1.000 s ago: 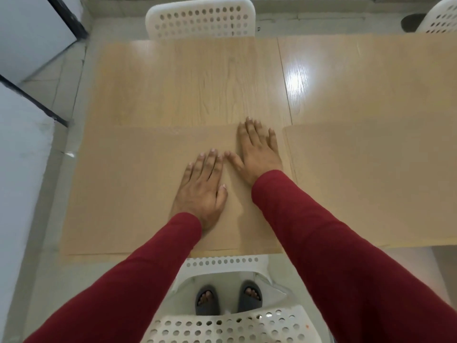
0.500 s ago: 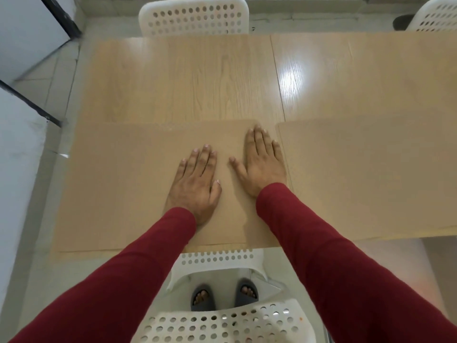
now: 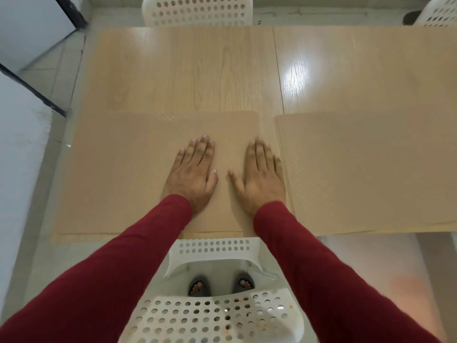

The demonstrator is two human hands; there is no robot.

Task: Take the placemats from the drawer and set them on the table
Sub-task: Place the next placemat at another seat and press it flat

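Note:
Two tan placemats lie flat on the light wooden table (image 3: 197, 70). The left placemat (image 3: 118, 174) covers the near left part of the table. The right placemat (image 3: 366, 169) lies beside it with a narrow gap between them. My left hand (image 3: 193, 174) rests palm down on the left placemat, fingers spread. My right hand (image 3: 262, 177) presses flat on the right edge of the same placemat, close to the gap. Neither hand grips anything. No drawer is in view.
A white perforated chair (image 3: 212, 315) stands between me and the table's near edge. Another white chair (image 3: 197, 11) is at the far side, and a third (image 3: 440, 13) at the far right. A grey wall with a dark frame (image 3: 27, 78) runs along the left.
Both hands slid back toward me and spread apart on the left placemat. The left placemat now lies straight, with a gap to the right one.

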